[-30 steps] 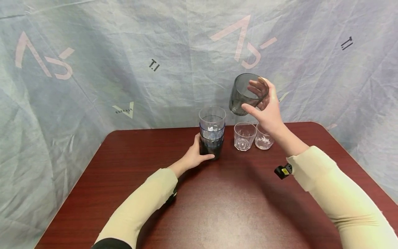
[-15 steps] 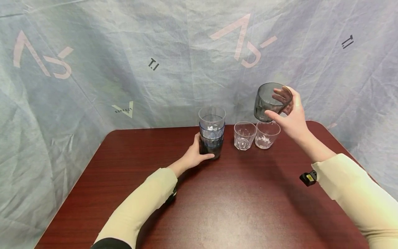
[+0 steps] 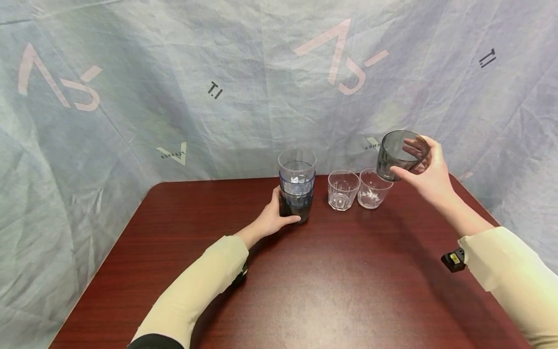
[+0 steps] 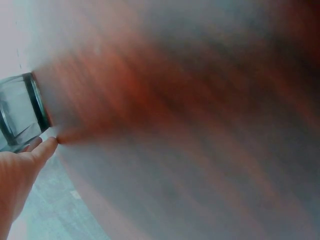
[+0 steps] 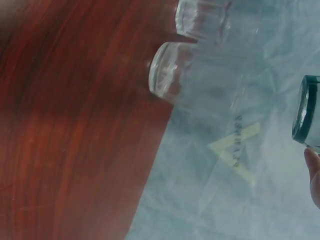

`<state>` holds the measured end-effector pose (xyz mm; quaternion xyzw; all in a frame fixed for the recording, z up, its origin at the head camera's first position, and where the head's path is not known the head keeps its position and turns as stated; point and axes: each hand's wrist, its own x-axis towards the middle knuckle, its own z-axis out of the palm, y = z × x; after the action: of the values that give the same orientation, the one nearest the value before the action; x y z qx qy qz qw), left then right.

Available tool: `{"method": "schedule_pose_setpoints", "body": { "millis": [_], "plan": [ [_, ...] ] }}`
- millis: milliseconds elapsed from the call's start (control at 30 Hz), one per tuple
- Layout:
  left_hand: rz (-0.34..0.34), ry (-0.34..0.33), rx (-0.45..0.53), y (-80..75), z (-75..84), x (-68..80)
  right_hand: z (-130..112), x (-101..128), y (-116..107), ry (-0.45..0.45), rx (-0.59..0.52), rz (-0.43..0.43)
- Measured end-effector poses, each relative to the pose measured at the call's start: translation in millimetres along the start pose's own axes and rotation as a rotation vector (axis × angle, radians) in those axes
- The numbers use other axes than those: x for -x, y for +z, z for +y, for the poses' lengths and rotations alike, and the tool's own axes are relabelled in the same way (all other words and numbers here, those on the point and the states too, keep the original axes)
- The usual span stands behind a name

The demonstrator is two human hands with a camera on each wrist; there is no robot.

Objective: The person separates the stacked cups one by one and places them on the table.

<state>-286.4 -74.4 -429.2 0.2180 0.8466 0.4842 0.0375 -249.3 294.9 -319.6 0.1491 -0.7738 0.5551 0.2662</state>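
Observation:
My left hand [image 3: 271, 216] grips the dark lower part of a stack of nested glasses [image 3: 297, 186] on the table; a clear glass tops the stack, with a blue-rimmed one beneath it. In the left wrist view the stack's thick base [image 4: 36, 100] shows beside the thumb. Above the table at the right, my right hand [image 3: 431, 169] holds a smoky grey glass [image 3: 392, 157], slightly tilted, between thumb and fingers. Its base [image 5: 303, 110] appears at the edge of the right wrist view. Two clear glasses stand upright side by side, a faceted one [image 3: 343, 191] and another [image 3: 369, 194] to its right.
The dark red wooden table [image 3: 331, 291] has its far edge close to a hanging grey cloth [image 3: 244, 121] with printed letters. Both clear glasses stand near that far edge, between the stack and my right hand.
My right hand has carried the smoky grey glass to the right and lower, from above the clear glasses to beyond the right one. My left hand and the stack have stayed put.

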Motion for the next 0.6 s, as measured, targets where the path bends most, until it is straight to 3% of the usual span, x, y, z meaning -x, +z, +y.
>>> {"method": "schedule_pose_setpoints", "body": {
  "millis": [233,333,500,600],
  "plan": [
    [-0.009,0.007,0.001,-0.2,-0.3,0.0,14,3,-12,0.049,0.093,0.02],
    [-0.006,0.019,0.006,-0.3,-1.0,-0.3,23,4,-16,0.062,0.033,0.023],
    [-0.006,0.024,0.007,-0.4,-1.1,0.3,37,8,-22,0.099,-0.159,0.038],
    [-0.006,0.021,0.003,-0.5,-0.8,1.0,46,9,-26,0.133,-0.122,0.046]
  ]
}}
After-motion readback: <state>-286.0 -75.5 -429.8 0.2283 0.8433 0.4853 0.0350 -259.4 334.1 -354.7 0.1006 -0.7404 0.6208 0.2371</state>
